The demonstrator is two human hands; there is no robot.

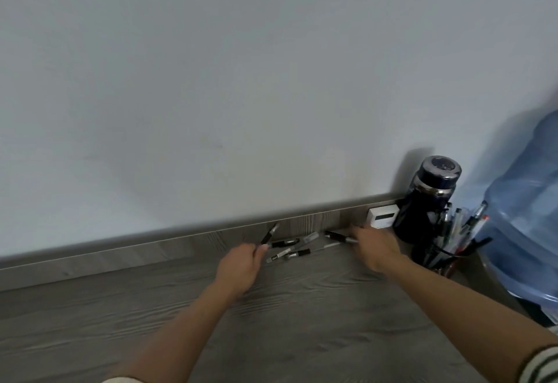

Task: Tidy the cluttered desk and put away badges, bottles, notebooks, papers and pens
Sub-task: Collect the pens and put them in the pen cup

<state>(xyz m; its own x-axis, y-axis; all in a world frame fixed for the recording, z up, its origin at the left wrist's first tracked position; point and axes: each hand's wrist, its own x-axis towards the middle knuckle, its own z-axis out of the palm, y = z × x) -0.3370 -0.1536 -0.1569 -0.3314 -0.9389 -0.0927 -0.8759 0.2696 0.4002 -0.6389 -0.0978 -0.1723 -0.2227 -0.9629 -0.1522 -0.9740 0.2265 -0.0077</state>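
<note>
Left grip point(241, 265): clamped on a black pen point(269, 234), left of the loose pens point(291, 248).
Right grip point(373, 246): clamped on another pen point(339, 237), right of them.
Loose pens: on the counter point(302, 322).

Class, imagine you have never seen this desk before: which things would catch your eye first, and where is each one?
Two bare hands reach to the desk's back edge: the left hand holds up a black pen, and the right hand closes on another pen. Between them a few loose pens lie on the grey wood desk. At the right stand a dark flask, a pen holder and a big blue water jug.
</note>
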